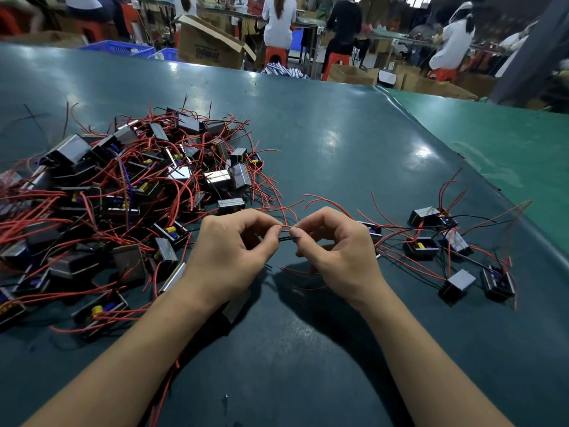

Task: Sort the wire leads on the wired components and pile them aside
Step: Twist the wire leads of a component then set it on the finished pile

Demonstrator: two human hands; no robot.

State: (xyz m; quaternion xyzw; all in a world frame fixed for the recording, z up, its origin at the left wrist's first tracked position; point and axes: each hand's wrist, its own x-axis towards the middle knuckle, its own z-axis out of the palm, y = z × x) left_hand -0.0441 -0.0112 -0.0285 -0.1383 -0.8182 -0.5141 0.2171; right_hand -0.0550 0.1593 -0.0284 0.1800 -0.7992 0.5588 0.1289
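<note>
Dark teal, glossy sheeting covers the bench (323, 143), and in the head view both bare forearms reach forward over it to meet near the middle. The left hand (234, 245) and the right hand (335, 245) face each other with their fingers curled inward, the tips almost touching. Between them runs a short stretch of thin red and black wire leads (286, 234), and each hand pinches these leads between thumb and fingertips; the left fingers (275, 238) and the right fingers (297, 234) close on the same strands from opposite ends. Loose red ends arc up and away behind the knuckles. Which component these leads belong to I cannot tell, since the hands hide their lower run. To the left lies a large tangled heap of small black box-shaped wired components (123, 195), some with silvery metal faces and yellow and blue parts, their red leads sprawling in every direction. To the right, well apart from that heap, sits a smaller spread group of the same black wired components (455, 254), lying singly on the bench with red and black leads trailing between them. A lighter green sheet (508, 149) covers the far right part of the surface. Beyond the far edge stand brown cardboard boxes (209, 44), blue plastic crates (120, 47) and orange stools (275, 55), with several people seated with their backs to the camera.
</note>
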